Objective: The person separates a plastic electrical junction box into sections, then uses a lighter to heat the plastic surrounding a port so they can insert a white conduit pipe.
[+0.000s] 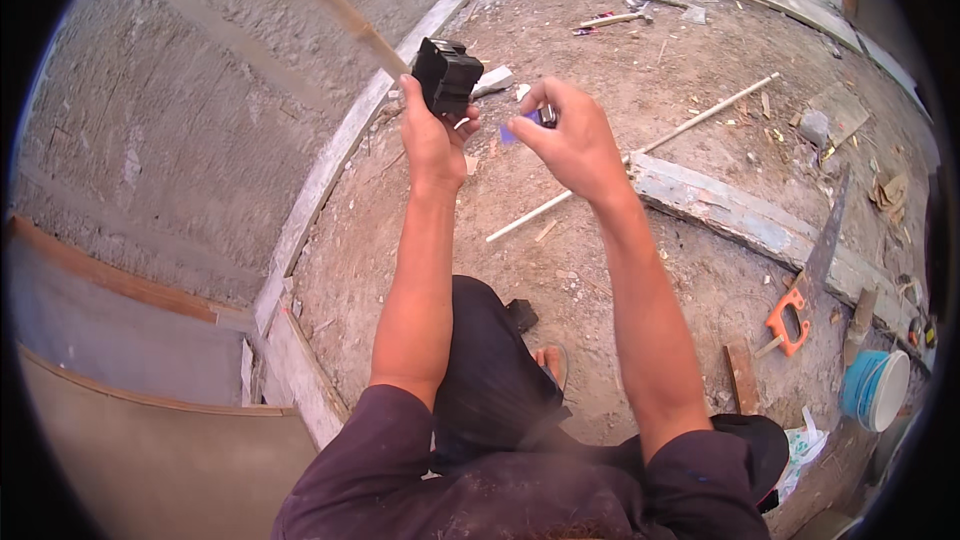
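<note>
Raised in front of me, my left hand is closed around a black boxy plastic part with ridged sides; its exact kind is unclear. To its right, my right hand pinches a small dark piece with a shiny face between thumb and fingers. A bluish-purple patch shows by the right thumb; whether it is part of that piece I cannot tell. The two hands are a short way apart, and the things in them do not touch.
A handsaw with an orange handle leans by a weathered plank at right. A thin white pole crosses the dirt floor. A hammer lies farther off. A blue-and-white bucket is at lower right; a rough wall rises at left.
</note>
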The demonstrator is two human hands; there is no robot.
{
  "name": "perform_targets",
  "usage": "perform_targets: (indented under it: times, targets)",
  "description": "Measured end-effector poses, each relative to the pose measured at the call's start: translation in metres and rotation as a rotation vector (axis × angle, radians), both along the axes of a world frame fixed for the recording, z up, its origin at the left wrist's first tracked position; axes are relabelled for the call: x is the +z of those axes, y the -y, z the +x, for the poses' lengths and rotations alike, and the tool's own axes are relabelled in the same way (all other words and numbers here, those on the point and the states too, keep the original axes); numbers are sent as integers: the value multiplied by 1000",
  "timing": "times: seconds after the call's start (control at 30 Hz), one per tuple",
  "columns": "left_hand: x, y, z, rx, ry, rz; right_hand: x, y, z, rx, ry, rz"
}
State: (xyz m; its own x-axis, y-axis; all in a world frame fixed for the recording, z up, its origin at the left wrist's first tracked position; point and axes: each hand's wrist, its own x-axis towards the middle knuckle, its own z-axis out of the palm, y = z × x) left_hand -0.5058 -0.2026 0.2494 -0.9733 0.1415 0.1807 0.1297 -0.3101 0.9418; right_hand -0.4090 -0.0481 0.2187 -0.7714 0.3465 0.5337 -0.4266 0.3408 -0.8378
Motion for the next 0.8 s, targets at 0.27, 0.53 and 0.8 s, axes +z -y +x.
perform_targets:
  times: [0.27, 0.53, 0.8]
  targets:
    - [12, -44, 31, 42, -274, -158, -37, 13, 6, 133, -97, -457]
    - [9, -53, 58, 27, -160, -12, -20, 18, 18, 396, -31, -888]
    - [13, -49, 62, 168, -369, -72, -14, 40, 16, 249, 32, -887]
